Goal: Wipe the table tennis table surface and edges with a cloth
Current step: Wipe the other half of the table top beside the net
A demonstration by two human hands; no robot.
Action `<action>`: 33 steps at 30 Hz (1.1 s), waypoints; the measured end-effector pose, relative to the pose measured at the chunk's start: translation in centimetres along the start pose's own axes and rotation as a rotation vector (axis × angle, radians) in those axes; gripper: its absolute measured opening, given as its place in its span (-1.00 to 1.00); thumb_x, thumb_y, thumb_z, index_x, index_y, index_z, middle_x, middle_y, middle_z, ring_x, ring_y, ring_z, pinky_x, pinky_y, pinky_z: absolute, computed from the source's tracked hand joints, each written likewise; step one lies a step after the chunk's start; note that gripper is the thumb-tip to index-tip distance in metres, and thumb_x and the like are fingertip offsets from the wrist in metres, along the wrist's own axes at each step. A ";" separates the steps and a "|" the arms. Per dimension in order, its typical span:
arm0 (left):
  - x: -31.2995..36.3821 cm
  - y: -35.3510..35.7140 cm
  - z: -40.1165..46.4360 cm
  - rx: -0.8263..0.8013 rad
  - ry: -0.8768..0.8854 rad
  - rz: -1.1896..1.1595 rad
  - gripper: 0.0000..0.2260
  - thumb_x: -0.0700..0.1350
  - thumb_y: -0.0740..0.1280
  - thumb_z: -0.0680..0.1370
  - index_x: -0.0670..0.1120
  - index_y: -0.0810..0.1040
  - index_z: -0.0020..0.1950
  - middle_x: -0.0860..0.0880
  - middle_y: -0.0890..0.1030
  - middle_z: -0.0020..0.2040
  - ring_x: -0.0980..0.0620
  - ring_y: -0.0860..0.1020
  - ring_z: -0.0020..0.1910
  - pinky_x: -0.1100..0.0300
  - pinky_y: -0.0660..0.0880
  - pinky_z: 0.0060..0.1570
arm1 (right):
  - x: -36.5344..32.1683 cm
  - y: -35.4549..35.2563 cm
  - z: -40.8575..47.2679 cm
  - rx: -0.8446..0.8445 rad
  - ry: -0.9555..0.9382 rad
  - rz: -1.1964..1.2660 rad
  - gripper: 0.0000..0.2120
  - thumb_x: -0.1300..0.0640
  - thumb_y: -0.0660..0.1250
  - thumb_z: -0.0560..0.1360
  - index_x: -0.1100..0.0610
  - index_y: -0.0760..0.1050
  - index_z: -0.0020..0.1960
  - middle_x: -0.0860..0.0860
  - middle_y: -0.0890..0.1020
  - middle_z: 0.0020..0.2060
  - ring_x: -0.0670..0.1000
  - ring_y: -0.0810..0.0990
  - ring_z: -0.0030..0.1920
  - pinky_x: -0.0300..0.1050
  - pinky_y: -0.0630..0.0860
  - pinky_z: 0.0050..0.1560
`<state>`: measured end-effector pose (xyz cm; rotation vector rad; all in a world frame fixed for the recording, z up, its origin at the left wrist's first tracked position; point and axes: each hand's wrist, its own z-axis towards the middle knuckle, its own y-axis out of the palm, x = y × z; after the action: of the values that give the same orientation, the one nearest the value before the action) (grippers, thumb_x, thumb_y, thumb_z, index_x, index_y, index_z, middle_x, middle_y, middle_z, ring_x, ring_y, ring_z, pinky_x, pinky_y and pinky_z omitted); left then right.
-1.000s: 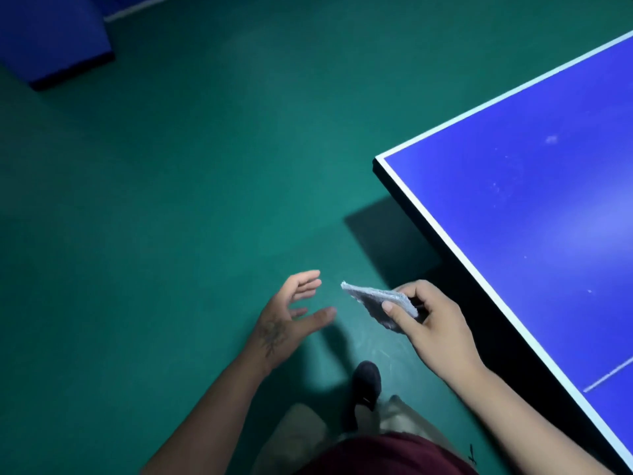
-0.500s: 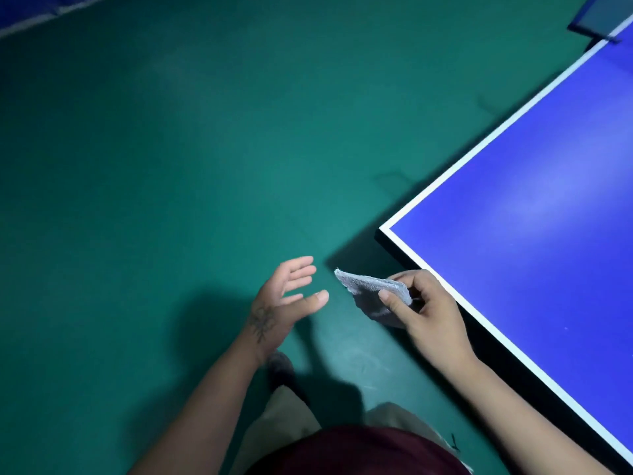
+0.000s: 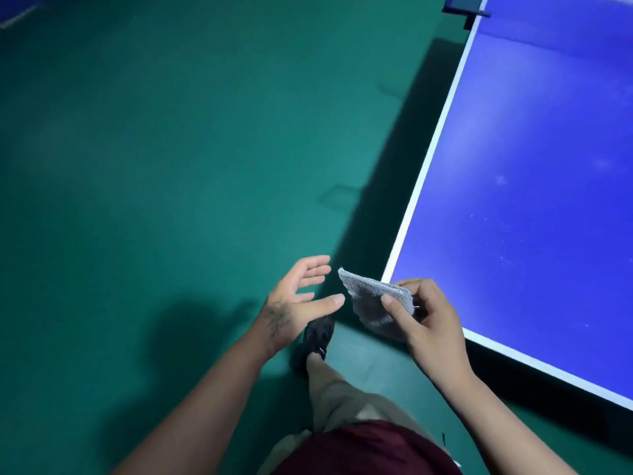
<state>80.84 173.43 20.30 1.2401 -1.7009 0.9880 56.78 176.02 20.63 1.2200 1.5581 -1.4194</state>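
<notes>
Pinched between thumb and curled fingers of the right hand [image 3: 428, 323], a small grey cloth [image 3: 373, 305] is held folded, its free end jutting out toward the left hand [image 3: 301, 303]. That grip is narrow and closed round the cloth's right-hand part; the thumb lies across the upper face, while the fingers behind are mostly hidden. The left hand is seen with fingers straight and spread, palm turned toward the cloth, near its free corner but apart from it, holding nothing.

In the head view the cloth hangs in the air just off the near corner of the blue surface [image 3: 531, 200], over the green floor [image 3: 171, 166], and is not yet laid on it. Pale specks can be made out on the blue top, and the white edge line [image 3: 430, 166] runs away toward the net post [image 3: 467, 6].

The cloth is judged light, soft and limp, with a nappy texture unlikely to slip. A hold on the folded stack, or a flat palm pressed upon it, is judged best, so that loose corners are not dragged along the edge.
</notes>
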 end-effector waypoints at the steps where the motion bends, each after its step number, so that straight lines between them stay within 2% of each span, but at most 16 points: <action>1: 0.6 -0.8 2.1 -0.007 -0.003 0.016 -0.36 0.22 0.55 0.33 0.26 0.53 0.41 0.26 0.63 0.36 0.26 0.54 0.39 0.00 0.47 0.46 | 0.0 0.6 1.8 0.022 0.005 0.007 -0.87 0.11 0.50 0.59 -0.01 0.58 -0.08 -0.10 0.68 0.01 0.00 0.66 -0.03 -0.01 0.56 -0.03; 4: 2.9 -3.0 8.4 -0.044 -0.037 0.073 -0.34 0.23 0.55 0.31 0.24 0.53 0.41 0.25 0.63 0.35 0.27 0.55 0.37 0.03 0.49 0.43 | -0.2 1.7 7.8 0.069 0.040 0.030 -0.87 0.12 0.50 0.59 0.02 0.58 -0.08 -0.13 0.68 0.00 -0.02 0.65 -0.06 -0.10 0.51 -0.10; 7: 5.8 -4.9 14.6 -0.138 -0.052 0.157 -0.31 0.25 0.55 0.30 0.23 0.51 0.43 0.22 0.62 0.38 0.28 0.55 0.37 0.00 0.49 0.45 | -1.2 2.2 13.8 0.127 0.066 0.065 -0.84 0.11 0.50 0.59 -0.07 0.56 -0.10 -0.12 0.68 0.01 0.00 0.66 -0.05 0.01 0.56 -0.10; 11: 10.5 -6.2 22.8 -0.176 -0.018 0.194 -0.30 0.25 0.55 0.30 0.22 0.51 0.43 0.20 0.61 0.39 0.28 0.55 0.37 -0.01 0.49 0.45 | -4.2 1.5 21.0 0.186 0.039 0.095 -0.75 0.12 0.50 0.59 -0.17 0.53 -0.14 -0.12 0.69 0.01 -0.04 0.65 -0.03 -0.25 0.50 -0.07; 13: 12.9 -6.4 26.2 -0.175 0.008 0.178 -0.31 0.24 0.55 0.30 0.21 0.53 0.42 0.19 0.63 0.37 0.26 0.56 0.37 -0.02 0.51 0.44 | -5.6 0.7 24.1 0.219 0.044 0.090 -0.78 0.12 0.50 0.60 -0.14 0.54 -0.12 -0.14 0.69 0.00 -0.06 0.64 -0.03 -0.32 0.47 -0.10; 19: 17.5 -7.7 36.5 -0.256 0.025 0.205 -0.29 0.24 0.54 0.28 0.19 0.53 0.43 0.17 0.63 0.38 0.24 0.57 0.37 -0.02 0.51 0.45 | -7.4 -0.3 33.0 0.325 0.104 0.094 -0.80 0.10 0.49 0.60 -0.13 0.55 -0.11 -0.14 0.69 0.01 -0.05 0.64 -0.02 -0.29 0.48 -0.09; 22: 18.7 -8.9 43.0 -0.289 0.016 0.201 -0.31 0.23 0.55 0.28 0.19 0.55 0.41 0.18 0.64 0.36 0.22 0.58 0.36 -0.06 0.52 0.44 | -7.5 0.0 37.9 0.388 0.151 0.090 -0.82 0.09 0.50 0.60 -0.10 0.55 -0.12 -0.14 0.69 -0.01 -0.05 0.64 -0.05 -0.20 0.51 -0.07; 27: 21.6 -9.8 54.4 -0.432 0.020 0.190 -0.37 0.23 0.55 0.32 0.21 0.56 0.39 0.19 0.65 0.33 0.21 0.59 0.35 -0.03 0.49 0.46 | -8.6 0.6 45.9 0.515 0.280 0.032 -0.82 -0.01 0.50 0.58 -0.05 0.53 -0.12 -0.10 0.66 -0.16 0.07 0.60 -0.14 0.11 0.54 -0.09; 30: 24.1 -9.9 60.6 -0.533 0.024 0.198 -0.39 0.23 0.55 0.35 0.22 0.55 0.40 0.22 0.65 0.32 0.20 0.59 0.35 -0.07 0.49 0.46 | -10.1 0.9 50.2 0.615 0.324 0.024 -0.81 -0.07 0.50 0.57 -0.03 0.54 -0.10 -0.06 0.64 -0.23 0.16 0.59 -0.16 0.21 0.56 -0.10; 33: 27.0 -9.0 66.9 -0.628 0.043 0.243 -0.43 0.19 0.55 0.39 0.23 0.56 0.39 0.23 0.65 0.31 0.20 0.60 0.33 -0.08 0.49 0.46 | -11.6 0.7 54.6 0.689 0.340 0.028 -0.81 -0.04 0.51 0.57 0.01 0.55 -0.08 -0.01 0.63 -0.24 0.18 0.57 -0.16 0.23 0.55 -0.10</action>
<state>73.84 101.03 20.72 0.6100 -1.9500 0.5310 55.73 120.18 22.27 1.9573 1.2745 -1.8836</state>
